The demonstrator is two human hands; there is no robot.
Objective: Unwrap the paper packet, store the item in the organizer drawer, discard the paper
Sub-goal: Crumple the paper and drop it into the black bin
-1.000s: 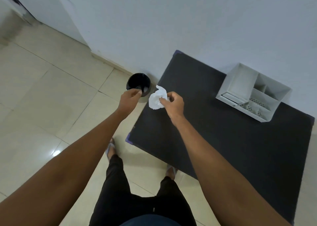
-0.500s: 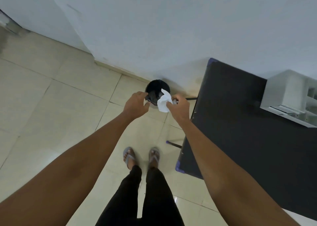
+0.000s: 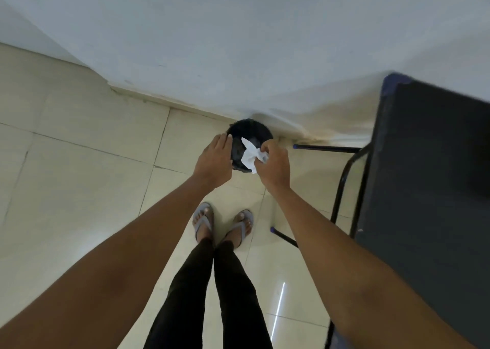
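Note:
My right hand pinches a crumpled white paper right over the mouth of a small black bin that stands on the floor by the wall. My left hand hovers at the bin's left rim with fingers stretched out flat and nothing in it. The organizer drawer is out of view.
A black table with thin dark metal legs fills the right side. Cream floor tiles spread to the left. My feet in sandals stand just short of the bin. A white wall runs behind it.
My view has swung left and down, so the organizer left the frame. Both hands moved with the paper from the table's edge to over the bin, and my left hand opened flat.

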